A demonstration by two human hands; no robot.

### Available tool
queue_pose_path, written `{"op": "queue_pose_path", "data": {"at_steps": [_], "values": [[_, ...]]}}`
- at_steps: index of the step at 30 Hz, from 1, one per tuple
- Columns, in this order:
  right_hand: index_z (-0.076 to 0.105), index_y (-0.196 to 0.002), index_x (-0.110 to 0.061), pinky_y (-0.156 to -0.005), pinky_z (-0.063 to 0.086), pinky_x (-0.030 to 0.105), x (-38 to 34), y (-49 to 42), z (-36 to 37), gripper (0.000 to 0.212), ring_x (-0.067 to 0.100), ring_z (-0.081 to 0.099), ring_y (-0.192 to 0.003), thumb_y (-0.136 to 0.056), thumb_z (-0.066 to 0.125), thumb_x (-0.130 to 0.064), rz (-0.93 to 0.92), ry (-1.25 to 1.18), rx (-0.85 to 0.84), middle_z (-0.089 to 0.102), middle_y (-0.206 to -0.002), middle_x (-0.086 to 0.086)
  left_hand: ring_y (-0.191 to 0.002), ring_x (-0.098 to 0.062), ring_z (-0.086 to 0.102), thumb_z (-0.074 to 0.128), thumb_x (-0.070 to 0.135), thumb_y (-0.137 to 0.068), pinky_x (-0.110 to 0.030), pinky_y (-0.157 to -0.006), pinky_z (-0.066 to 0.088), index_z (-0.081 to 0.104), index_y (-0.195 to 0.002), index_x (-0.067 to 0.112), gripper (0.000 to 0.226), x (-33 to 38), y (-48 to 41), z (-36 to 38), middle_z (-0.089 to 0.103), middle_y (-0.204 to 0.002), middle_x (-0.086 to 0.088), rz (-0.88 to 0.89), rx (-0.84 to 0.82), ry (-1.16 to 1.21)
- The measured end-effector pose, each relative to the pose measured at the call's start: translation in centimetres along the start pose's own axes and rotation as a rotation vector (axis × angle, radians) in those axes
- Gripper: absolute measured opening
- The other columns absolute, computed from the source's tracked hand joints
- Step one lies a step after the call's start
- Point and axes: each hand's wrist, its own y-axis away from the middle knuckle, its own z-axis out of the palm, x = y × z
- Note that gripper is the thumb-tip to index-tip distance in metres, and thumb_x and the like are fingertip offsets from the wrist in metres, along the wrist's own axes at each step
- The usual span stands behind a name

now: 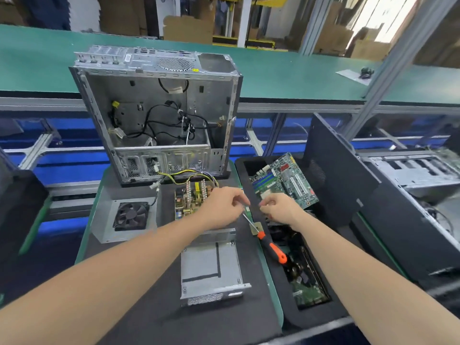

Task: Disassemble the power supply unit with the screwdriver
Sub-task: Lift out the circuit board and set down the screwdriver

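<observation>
The power supply lies in parts on the black mat. Its grey cover with the fan [124, 220] is at the left, the bare circuit board [190, 200] in the middle, and the metal base shell [211, 267] nearer me. My left hand [224, 207] is over the board's right edge, fingers pinched around the metal shaft of the orange-handled screwdriver [271, 247]. The handle slants down to the right, over the edge of the tray. My right hand [281, 207] is close beside the left, fingers curled and pinched together. What lies between them is too small to tell.
An open computer case [159, 113] with loose cables stands behind the board. A black foam tray [273, 307] at the right holds a motherboard [283, 180] and other parts. A dark side panel [338, 175] leans beyond it. A small tan metal piece [256, 227] lies under the shaft.
</observation>
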Motion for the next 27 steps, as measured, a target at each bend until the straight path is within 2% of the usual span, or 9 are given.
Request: {"op": "queue_pose_path", "data": {"at_steps": [5,7,9,11,13,16,19,23,27], "values": [[0.076,-0.094,-0.024,-0.085,0.052,0.028,3.5,2.3,-0.3,0.013,0.023,0.067,-0.102,-0.083,0.077,-0.029,0.050,0.250,-0.064,0.074,-0.104,0.004,-0.090,-0.025,0.073,0.058,0.007,-0.093,-0.037,-0.089,0.062,0.070,-0.090,0.019,0.018,3.1,-0.6,7.3,0.076,-0.098,-0.007,-0.272,-0.140,0.228],[0.075,-0.100,-0.020,-0.079,0.051,0.027,5.2,2.9,0.5,0.027,0.021,0.067,-0.097,-0.079,0.082,-0.036,0.065,0.281,-0.076,0.074,-0.103,0.004,-0.077,-0.024,0.064,0.050,0.005,-0.101,-0.033,-0.075,0.060,0.061,-0.089,0.012,0.017,3.5,-0.9,10.0,0.065,-0.091,-0.011,-0.466,-0.173,0.407],[0.070,-0.102,-0.019,-0.068,0.047,0.023,6.6,3.5,1.5,0.036,0.015,0.064,-0.084,-0.076,0.084,-0.040,0.079,0.229,-0.070,0.071,-0.095,-0.001,-0.061,-0.019,0.044,0.042,0.004,-0.104,-0.026,-0.057,0.042,0.052,-0.085,0.014,0.024,3.8,-0.8,12.0,0.049,-0.078,-0.006,-0.624,-0.139,0.464],[0.066,-0.097,-0.018,-0.056,0.043,0.019,7.6,3.8,2.6,0.038,0.009,0.060,-0.070,-0.073,0.087,-0.038,0.063,0.159,-0.064,0.068,-0.085,-0.004,-0.062,-0.018,0.029,0.037,0.003,-0.102,-0.027,-0.057,0.025,0.051,-0.096,0.014,0.019,3.7,-0.7,13.4,0.040,-0.079,-0.008,-0.732,-0.078,0.480],[0.064,-0.085,-0.020,-0.056,0.044,0.023,8.0,3.9,3.3,0.034,0.012,0.063,-0.069,-0.068,0.089,-0.034,0.058,0.091,-0.048,0.069,-0.084,0.000,-0.067,-0.019,0.034,0.036,0.004,-0.103,-0.028,-0.059,0.028,0.055,-0.111,0.012,0.022,3.6,-0.7,14.4,0.044,-0.084,-0.009,-0.802,-0.045,0.534],[0.069,-0.069,-0.015,-0.058,0.051,0.028,7.9,4.0,3.6,0.024,0.020,0.070,-0.069,-0.068,0.089,-0.029,0.092,0.019,-0.014,0.074,-0.076,0.006,-0.083,-0.024,0.050,0.037,0.006,-0.107,-0.030,-0.069,0.045,0.056,-0.134,0.003,0.033,3.6,-0.5,15.1,0.056,-0.106,-0.012,-0.794,-0.008,0.566],[0.076,-0.078,-0.001,-0.049,0.054,0.028,7.7,4.6,3.5,0.030,0.019,0.065,-0.052,-0.068,0.088,-0.027,0.126,-0.169,-0.033,0.070,-0.062,0.007,-0.098,-0.028,0.067,0.043,0.008,-0.106,-0.038,-0.084,0.058,0.055,-0.133,0.004,0.030,3.6,0.2,15.2,0.067,-0.124,-0.017,-0.794,0.066,0.608],[0.072,-0.097,0.004,-0.065,0.064,0.042,6.7,6.1,2.7,0.038,0.022,0.066,-0.069,-0.069,0.090,-0.014,0.156,-0.535,-0.091,0.069,-0.083,0.014,-0.108,-0.036,0.073,0.047,0.019,-0.108,-0.048,-0.090,0.062,0.065,-0.102,0.015,0.019,3.9,1.5,14.6,0.072,-0.112,-0.013,-0.686,0.126,0.647],[0.067,-0.108,0.000,-0.072,0.064,0.050,4.2,8.2,1.7,0.037,0.036,0.076,-0.087,-0.077,0.085,-0.006,0.097,-0.721,-0.259,0.075,-0.100,0.022,-0.087,-0.030,0.071,0.057,0.024,-0.103,-0.050,-0.083,0.065,0.065,-0.093,0.020,0.014,4.2,3.5,12.6,0.069,-0.098,-0.011,-0.624,0.256,0.624]]}}
